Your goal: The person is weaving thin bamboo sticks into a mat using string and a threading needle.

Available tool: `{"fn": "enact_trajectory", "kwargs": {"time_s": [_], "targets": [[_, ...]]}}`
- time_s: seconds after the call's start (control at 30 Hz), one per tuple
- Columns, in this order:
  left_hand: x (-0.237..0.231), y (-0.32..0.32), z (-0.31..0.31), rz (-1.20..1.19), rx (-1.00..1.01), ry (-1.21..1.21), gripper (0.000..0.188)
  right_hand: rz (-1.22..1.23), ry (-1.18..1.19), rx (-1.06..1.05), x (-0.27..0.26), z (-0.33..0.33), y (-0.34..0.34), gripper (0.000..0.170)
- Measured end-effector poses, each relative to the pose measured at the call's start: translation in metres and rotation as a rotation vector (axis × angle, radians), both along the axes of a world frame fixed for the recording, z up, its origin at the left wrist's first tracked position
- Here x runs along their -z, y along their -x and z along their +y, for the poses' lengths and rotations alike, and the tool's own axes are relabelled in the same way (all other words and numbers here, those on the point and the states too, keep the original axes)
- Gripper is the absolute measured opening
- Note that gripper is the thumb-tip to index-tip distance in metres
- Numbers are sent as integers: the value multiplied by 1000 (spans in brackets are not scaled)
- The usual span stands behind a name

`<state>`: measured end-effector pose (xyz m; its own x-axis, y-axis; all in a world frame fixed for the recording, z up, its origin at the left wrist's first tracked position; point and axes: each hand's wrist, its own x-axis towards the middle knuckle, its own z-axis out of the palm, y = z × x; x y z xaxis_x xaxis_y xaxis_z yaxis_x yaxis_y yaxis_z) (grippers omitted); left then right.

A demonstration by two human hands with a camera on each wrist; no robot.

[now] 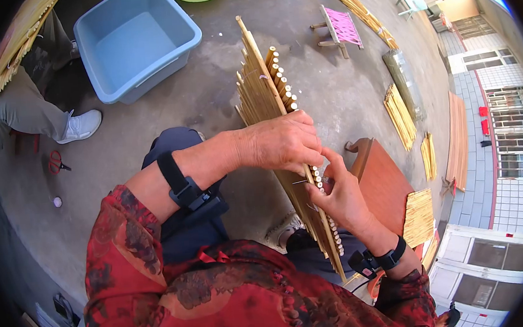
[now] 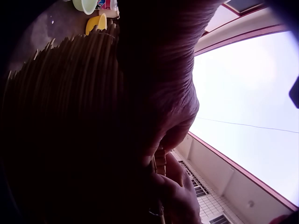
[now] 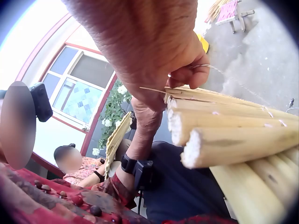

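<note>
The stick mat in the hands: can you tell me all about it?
The stick mat has thin yellow-brown sticks side by side, like dried plant stalks. Thick round sticks with whitish cut ends line one edge. Little pale stitches show there. It slants above the grey floor; the left hand grips that edge, and the right hand touches it.

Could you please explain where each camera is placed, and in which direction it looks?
Head: on the head, facing forward and down to the left hand, right hand and stalk mat; forearms and red top show.
Left wrist: on that wrist, facing along the left hand, with mat, right hand and sky.
Right wrist: on that wrist, facing past the right hand; stalk ends, left forearm and red top show.
Head and right wrist share the pink stool.
</note>
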<state>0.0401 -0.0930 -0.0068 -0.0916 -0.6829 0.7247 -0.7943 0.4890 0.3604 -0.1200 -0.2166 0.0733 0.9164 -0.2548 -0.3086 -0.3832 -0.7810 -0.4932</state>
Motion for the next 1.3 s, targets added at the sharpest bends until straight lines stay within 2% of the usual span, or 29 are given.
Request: {"fn": "enact_trajectory", "kwargs": {"time_s": [0.27, 0.6, 0.8, 0.9, 0.97, 1.0, 1.07, 1.1, 1.17, 1.2, 1.27, 1.3], "targets": [[0, 1, -1, 15, 1, 16, 21, 6, 69, -28, -4, 4, 2, 70], [-2, 2, 1, 20, 1, 11, 20, -2, 28, -64, -4, 4, -1, 71], [-6, 3, -1, 5, 8, 35, 18, -88, 4, -105, 0, -1, 6, 69], [-4, 3, -4, -67, -32, 50, 19, -107, 110, -173, -3, -5, 7, 71], [-6, 2, -10, -136, -101, 12, 20, -148, 342, -297, -13, -9, 8, 71], [-6, -1, -9, -169, -81, 24, 20, -176, 356, -272, -19, -9, 7, 71], [-11, 0, -17, -130, -110, 66, 23, -481, 734, -446, -46, -23, 18, 57], [-15, 0, -22, -163, -86, 79, 23, -502, 757, -415, -62, -27, 29, 57], [-28, -3, -32, -149, -178, -33, 22, -536, 758, -264, -98, -31, 51, 32], [-38, -5, -36, -186, -157, -29, 22, -562, 769, -230, -108, -29, 61, 32], [-57, -6, -44, -150, -303, -78, 27, -480, 465, -31, -117, -23, 86, 14], [-66, -6, -46, -189, -283, -71, 27, -513, 472, -1, -113, -21, 93, 14]]}}
